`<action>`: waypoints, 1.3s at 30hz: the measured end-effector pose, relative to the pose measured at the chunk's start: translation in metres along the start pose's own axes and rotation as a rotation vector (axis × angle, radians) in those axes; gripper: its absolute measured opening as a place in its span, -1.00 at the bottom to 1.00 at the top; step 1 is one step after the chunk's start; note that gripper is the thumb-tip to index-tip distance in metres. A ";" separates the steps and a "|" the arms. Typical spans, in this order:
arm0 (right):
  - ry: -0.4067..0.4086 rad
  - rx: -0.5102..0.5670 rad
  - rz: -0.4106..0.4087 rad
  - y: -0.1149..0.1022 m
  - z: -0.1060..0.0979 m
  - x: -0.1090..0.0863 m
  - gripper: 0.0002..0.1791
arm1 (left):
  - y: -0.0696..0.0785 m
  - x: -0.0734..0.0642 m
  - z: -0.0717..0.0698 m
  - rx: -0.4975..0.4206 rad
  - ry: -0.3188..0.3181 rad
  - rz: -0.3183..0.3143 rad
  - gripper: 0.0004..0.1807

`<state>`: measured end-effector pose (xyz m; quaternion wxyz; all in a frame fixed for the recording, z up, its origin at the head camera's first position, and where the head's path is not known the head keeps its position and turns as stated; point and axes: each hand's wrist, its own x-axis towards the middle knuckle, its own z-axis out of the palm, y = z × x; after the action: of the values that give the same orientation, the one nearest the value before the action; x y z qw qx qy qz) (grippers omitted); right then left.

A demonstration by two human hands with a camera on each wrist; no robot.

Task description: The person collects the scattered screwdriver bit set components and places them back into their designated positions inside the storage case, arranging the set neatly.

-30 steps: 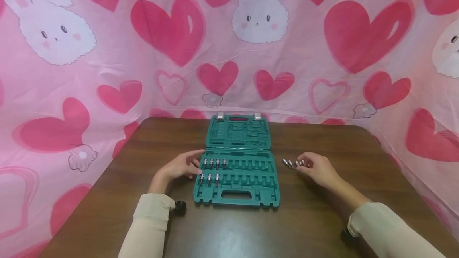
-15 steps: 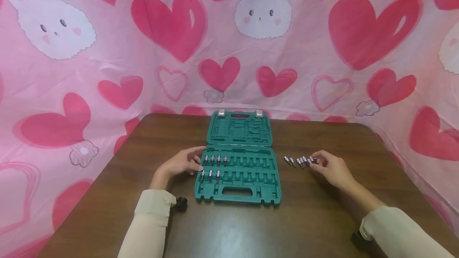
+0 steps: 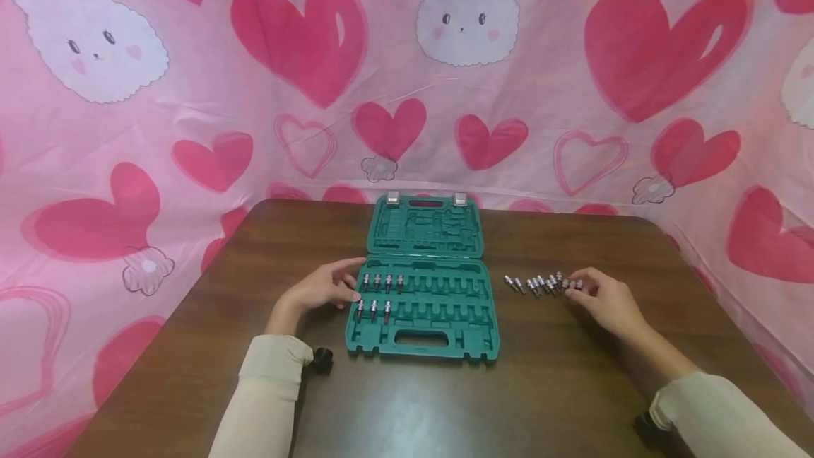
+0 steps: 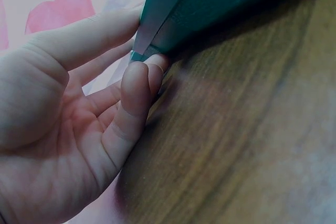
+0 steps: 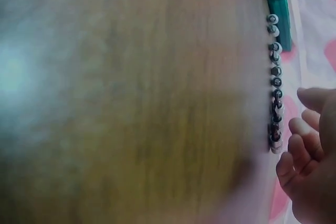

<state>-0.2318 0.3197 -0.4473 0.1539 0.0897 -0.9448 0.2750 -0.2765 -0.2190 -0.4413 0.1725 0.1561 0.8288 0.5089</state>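
Observation:
A green plastic socket-set case (image 3: 472,340) lies open on the table. Several silver bit sockets (image 3: 388,283) sit in the left slots of its upper row, and three more bit sockets (image 3: 373,312) stand in the lower row. My left hand (image 3: 316,292) rests against the case's left side, thumb and index finger touching its edge; in the left wrist view the other fingers curl loosely beside the green wall (image 4: 165,11). Loose bit sockets (image 3: 540,283) lie in a line right of the case. My right hand (image 3: 607,301) is at the line's right end, fingertips close beside the last pieces.
Behind the tray the raised lid (image 3: 427,228) carries moulded recesses and two metal latches (image 3: 460,198). The brown wooden table (image 3: 509,401) extends around the case. A pink cloth (image 3: 318,147) with hearts and rabbits hangs behind and at both sides.
My right hand has moved right along the line of loose bit sockets, so more of them show to its left. The left hand stays at the case's edge. The view has tilted slightly.

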 end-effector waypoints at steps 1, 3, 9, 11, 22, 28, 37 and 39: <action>0.001 -0.010 0.008 0.000 -0.001 -0.001 -0.76 | 0.000 0.000 0.000 0.001 -0.002 0.000 -0.18; 0.002 -0.025 0.026 0.000 -0.002 -0.003 -0.75 | 0.001 0.000 0.000 0.001 -0.003 0.000 -0.18; 0.017 -0.033 0.056 0.000 -0.004 -0.008 -0.73 | 0.003 -0.001 -0.001 0.003 0.002 -0.007 -0.18; 0.019 -0.033 0.064 0.001 -0.004 -0.009 -0.73 | 0.003 -0.001 -0.002 0.004 0.000 -0.009 -0.18; -0.040 -0.027 0.118 0.010 -0.003 -0.007 -0.67 | 0.002 -0.003 -0.001 -0.006 0.003 -0.017 -0.19; -0.073 -0.037 0.133 0.012 -0.003 -0.007 -0.62 | 0.002 -0.002 -0.001 -0.005 -0.005 -0.015 -0.18; -0.068 -0.053 0.127 0.014 -0.005 -0.006 -0.67 | 0.002 0.000 -0.001 -0.001 -0.004 -0.021 -0.18; -0.066 -0.055 0.126 0.015 -0.005 -0.005 -0.68 | 0.002 0.000 -0.001 -0.003 -0.006 -0.019 -0.18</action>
<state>-0.2292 0.3352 -0.4521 0.1073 0.0347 -0.9603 0.2551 -0.2764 -0.2189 -0.4387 0.1801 0.1497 0.8288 0.5082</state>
